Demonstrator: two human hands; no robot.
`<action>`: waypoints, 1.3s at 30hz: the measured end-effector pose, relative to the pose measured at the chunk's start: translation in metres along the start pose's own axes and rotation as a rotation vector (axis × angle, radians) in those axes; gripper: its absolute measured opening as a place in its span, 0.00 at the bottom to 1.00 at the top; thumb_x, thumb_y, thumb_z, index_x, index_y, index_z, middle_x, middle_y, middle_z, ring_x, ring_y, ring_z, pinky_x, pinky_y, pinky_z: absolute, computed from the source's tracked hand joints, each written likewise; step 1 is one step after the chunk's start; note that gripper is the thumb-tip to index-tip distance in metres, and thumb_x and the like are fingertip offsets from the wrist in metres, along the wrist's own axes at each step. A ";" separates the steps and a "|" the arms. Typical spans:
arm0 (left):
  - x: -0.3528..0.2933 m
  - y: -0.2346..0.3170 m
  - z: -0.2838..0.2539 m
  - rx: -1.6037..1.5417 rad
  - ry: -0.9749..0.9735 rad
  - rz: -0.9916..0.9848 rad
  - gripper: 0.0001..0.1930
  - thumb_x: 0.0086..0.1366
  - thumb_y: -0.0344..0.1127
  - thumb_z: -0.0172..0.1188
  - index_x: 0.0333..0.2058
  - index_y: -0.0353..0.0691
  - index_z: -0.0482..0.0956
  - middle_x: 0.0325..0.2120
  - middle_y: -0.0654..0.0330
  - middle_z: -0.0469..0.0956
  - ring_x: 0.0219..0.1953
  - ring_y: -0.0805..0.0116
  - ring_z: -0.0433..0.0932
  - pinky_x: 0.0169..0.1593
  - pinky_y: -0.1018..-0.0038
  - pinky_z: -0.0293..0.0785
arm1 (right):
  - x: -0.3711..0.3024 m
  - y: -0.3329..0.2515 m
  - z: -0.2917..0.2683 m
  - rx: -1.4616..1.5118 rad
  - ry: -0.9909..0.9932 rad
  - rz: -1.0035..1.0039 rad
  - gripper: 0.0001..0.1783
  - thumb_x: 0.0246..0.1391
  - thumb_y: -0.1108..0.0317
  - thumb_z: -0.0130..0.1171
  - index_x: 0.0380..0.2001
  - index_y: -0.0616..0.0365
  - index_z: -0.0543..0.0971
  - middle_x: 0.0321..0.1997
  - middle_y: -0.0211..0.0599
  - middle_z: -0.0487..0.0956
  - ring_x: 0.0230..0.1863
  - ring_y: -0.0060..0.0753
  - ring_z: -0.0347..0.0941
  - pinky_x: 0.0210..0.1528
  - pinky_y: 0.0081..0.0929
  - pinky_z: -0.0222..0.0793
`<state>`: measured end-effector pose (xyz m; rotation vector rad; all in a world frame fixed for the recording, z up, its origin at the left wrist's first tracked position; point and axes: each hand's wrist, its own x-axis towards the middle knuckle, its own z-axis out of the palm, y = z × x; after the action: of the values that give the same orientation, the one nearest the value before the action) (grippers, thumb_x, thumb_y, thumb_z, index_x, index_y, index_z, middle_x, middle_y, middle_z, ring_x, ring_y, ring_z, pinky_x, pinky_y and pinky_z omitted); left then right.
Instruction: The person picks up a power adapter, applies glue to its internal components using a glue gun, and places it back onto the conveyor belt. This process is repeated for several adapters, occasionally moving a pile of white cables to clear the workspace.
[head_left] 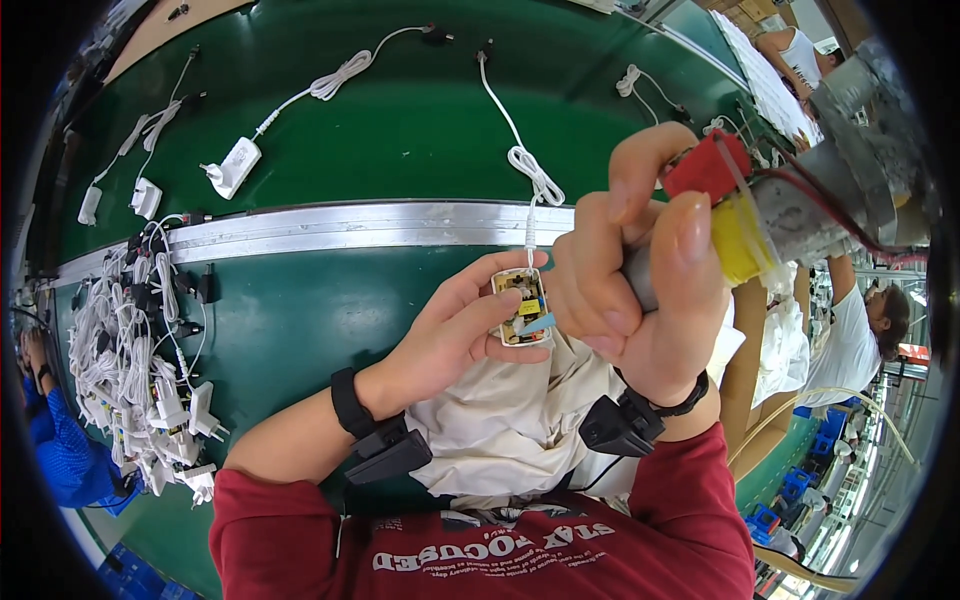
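Observation:
My left hand (445, 335) grips an opened white power adapter (529, 308) with its circuit board face up. The thumb rests on the components, a yellow-wrapped one among them, and the fingers wrap the case edge. A white cable (531, 225) leaves the adapter's far end. In my right hand (650, 270) is a grey glue gun (805, 200) with a red block and a yellow band, the fingers curled round it. Its pale blue tip (540, 323) reaches over the near part of the open adapter; whether it touches the board I cannot tell.
A tangled pile of white adapters and cables (150, 350) lies on the green table at left. Beyond a metal rail (380, 224), the green belt (400, 130) carries several cabled adapters (235, 167). A cardboard box (745, 340) stands at right. Other people sit nearby on both sides.

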<state>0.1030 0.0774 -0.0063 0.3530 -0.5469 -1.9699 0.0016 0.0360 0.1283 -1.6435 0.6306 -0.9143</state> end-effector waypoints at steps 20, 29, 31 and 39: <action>-0.010 0.006 -0.001 -0.057 0.015 0.001 0.20 0.68 0.33 0.41 0.58 0.37 0.57 0.50 0.56 0.68 0.52 0.66 0.71 0.52 0.65 0.73 | 0.004 -0.006 0.007 0.114 -0.023 0.013 0.19 0.60 0.55 0.48 0.43 0.60 0.62 0.11 0.23 0.61 0.10 0.12 0.52 0.12 0.14 0.46; 0.055 0.105 0.033 0.549 -0.226 0.402 0.21 0.62 0.33 0.51 0.54 0.38 0.63 0.46 0.61 0.71 0.50 0.72 0.70 0.51 0.77 0.68 | 0.008 -0.020 0.011 0.231 0.008 0.056 0.13 0.59 0.61 0.51 0.39 0.58 0.67 0.16 0.19 0.63 0.14 0.08 0.54 0.15 0.12 0.48; 0.097 0.133 0.032 0.823 -0.169 0.460 0.20 0.63 0.35 0.51 0.53 0.38 0.64 0.47 0.60 0.71 0.50 0.70 0.70 0.50 0.76 0.69 | 0.009 -0.027 0.020 0.296 -0.020 0.076 0.11 0.58 0.62 0.52 0.39 0.58 0.68 0.22 0.21 0.66 0.21 0.10 0.58 0.23 0.14 0.53; 0.144 0.088 0.006 2.214 0.200 0.415 0.30 0.56 0.39 0.58 0.56 0.39 0.60 0.49 0.50 0.68 0.50 0.54 0.70 0.50 0.65 0.69 | 0.023 -0.024 0.033 0.329 0.073 -0.057 0.10 0.57 0.65 0.54 0.38 0.59 0.70 0.33 0.25 0.71 0.35 0.17 0.65 0.39 0.19 0.63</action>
<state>0.1046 -0.0837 0.0430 1.4785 -2.2012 -0.1397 0.0410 0.0423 0.1537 -1.3440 0.4557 -1.0627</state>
